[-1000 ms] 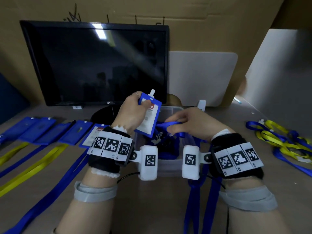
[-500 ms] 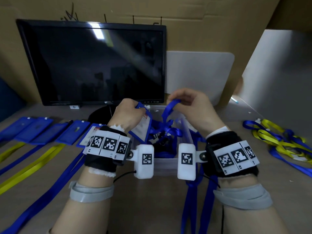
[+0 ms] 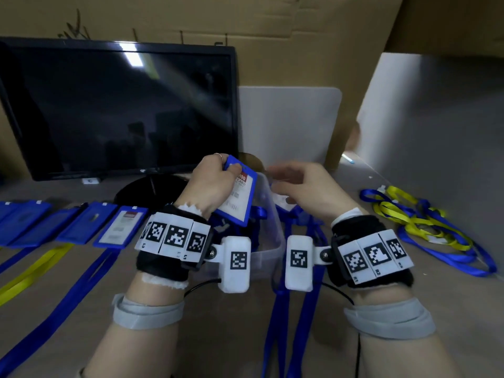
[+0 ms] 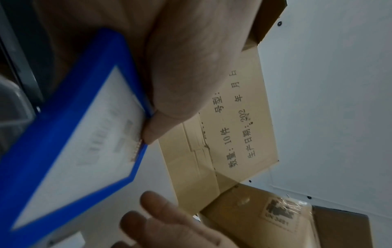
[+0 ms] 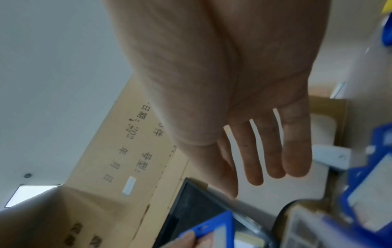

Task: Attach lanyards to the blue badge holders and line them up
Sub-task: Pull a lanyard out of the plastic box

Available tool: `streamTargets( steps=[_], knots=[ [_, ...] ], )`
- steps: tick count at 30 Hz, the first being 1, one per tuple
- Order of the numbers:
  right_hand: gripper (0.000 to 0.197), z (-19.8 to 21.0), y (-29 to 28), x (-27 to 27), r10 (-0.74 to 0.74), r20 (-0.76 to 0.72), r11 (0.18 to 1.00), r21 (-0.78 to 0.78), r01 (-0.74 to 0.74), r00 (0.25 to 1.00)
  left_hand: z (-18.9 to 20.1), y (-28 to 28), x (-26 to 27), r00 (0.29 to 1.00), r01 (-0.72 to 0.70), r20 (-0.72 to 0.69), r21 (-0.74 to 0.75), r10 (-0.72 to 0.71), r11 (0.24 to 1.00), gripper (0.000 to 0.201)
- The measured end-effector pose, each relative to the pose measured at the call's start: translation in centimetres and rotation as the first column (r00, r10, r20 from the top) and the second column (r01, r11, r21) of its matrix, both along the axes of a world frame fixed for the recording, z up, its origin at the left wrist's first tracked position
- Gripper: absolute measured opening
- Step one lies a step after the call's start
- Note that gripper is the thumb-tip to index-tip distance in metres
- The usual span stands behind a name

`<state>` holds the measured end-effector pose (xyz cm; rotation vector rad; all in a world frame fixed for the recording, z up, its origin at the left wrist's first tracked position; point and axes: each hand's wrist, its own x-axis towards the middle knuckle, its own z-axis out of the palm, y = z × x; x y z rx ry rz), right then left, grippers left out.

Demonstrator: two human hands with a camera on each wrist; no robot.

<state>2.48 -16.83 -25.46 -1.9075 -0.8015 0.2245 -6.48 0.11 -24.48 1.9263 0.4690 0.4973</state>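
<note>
Plastic, flat and rectangular, the blue holder carried a white card with a red strip; the left hand pinched its top edge, tilted over the clear bin. The right hand hovered beside it, fingers straight, slightly parted, holding nothing. Ribbon lanyards draped down the desk.

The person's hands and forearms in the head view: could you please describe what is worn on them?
Each wrist carries a black cuff with a white band of black square-code markers, plus a white camera block bearing one marker. A thin black cable trails from each. Grey straps circle both forearms. The left hand wears a ring.
</note>
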Motion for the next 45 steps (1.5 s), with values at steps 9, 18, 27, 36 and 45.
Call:
streamTargets(
  steps=[9, 18, 27, 36, 45],
  knots=[
    [0.038, -3.6, -13.5, 5.5, -0.500, -0.005, 0.832, -0.281, 0.479, 0.866, -0.4, -11.8, 6.2, 0.967, 0.252, -0.057, 0.037, -0.250, 0.967, 0.025],
    [0.047, -9.1, -21.0, 8.6, -0.626, 0.079, 0.572, -0.629, 0.525, 0.776, -2.3, -17.5, 9.1, 0.926, 0.367, -0.138, 0.106, -0.351, 0.924, 0.025],
    [0.021, -8.0, -19.4, 8.0, -0.625, 0.068, 0.632, -0.540, 0.556, 0.778, -3.2, -17.5, 9.6, 0.913, 0.388, -0.195, 0.138, -0.359, 0.911, 0.025],
    [0.025, -8.1, -19.6, 7.9, -0.698, -0.159, 0.656, -0.532, 0.535, 0.698, -2.7, -16.9, 9.6, 0.913, 0.380, -0.206, 0.114, -0.352, 0.918, 0.019],
    [0.017, -6.7, -19.4, 7.1, -0.720, -0.093, 0.694, -0.133, 0.708, 0.688, -2.8, -16.8, 9.7, 0.904, 0.391, -0.239, 0.130, -0.354, 0.911, 0.021]
  ],
)
